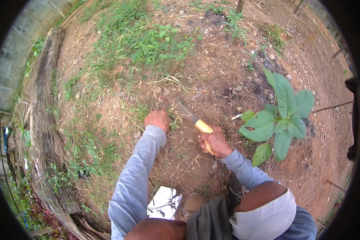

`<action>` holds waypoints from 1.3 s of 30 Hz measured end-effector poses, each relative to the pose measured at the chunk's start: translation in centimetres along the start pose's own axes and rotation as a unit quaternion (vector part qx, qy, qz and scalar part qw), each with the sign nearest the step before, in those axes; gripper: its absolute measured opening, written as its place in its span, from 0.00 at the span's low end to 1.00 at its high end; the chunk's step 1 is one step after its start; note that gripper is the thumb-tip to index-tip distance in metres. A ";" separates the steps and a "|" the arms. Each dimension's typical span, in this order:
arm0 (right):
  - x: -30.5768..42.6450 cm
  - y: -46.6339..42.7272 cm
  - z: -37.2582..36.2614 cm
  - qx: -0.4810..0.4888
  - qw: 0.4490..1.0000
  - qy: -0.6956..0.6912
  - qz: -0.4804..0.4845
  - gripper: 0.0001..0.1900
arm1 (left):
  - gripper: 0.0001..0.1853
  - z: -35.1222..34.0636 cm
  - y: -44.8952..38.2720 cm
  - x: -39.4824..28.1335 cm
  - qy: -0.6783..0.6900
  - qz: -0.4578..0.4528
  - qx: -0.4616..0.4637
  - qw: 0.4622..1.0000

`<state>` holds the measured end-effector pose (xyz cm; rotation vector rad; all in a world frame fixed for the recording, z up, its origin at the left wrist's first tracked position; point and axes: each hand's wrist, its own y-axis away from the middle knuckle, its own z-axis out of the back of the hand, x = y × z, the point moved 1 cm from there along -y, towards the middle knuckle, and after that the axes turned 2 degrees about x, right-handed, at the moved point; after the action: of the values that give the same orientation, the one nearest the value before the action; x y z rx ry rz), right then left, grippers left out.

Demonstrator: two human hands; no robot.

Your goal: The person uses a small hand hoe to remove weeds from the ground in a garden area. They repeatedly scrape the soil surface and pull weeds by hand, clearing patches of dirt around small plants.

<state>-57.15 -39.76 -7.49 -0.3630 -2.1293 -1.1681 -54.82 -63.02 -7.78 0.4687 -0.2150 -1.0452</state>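
My right hand (215,141) is closed around the yellow-orange handle of a knife (204,127), whose dark metal blade points up and left, its tip low over the soil. To the left of the blade, my left hand (157,119) reaches down at a clump of green weeds (141,110); its fingers are curled and partly hidden, so whether it grips the stems does not show. Weed stalks (176,119) lie between the hand and the blade. Small stones (157,90) sit just beyond my left hand.
A broad-leaved plant (283,120) stands at the right. A weathered log (43,105) runs down the left side. Dense green weeds (150,42) grow ahead. A white sheet-like object (163,201) lies near my knees. A thin stick (333,106) juts at the far right.
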 end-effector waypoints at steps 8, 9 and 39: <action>2.8 10.9 4.0 0.011 0.995 -0.067 -0.071 0.12 | 0.16 -0.2 0.8 1.3 0.019 0.037 0.000 0.999; 2.7 9.9 3.5 0.012 0.994 -0.070 -0.079 0.12 | 0.16 -0.2 0.9 2.0 0.022 0.051 -0.011 0.998; -1.2 -2.6 -2.4 0.100 0.987 -0.036 -0.119 0.13 | 0.12 -4.1 5.0 11.3 0.423 -0.042 -0.196 0.884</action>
<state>-56.66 -43.13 -9.09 -0.0618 -2.3793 -1.0703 -43.75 -69.64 -9.55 0.5238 0.7916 -0.8515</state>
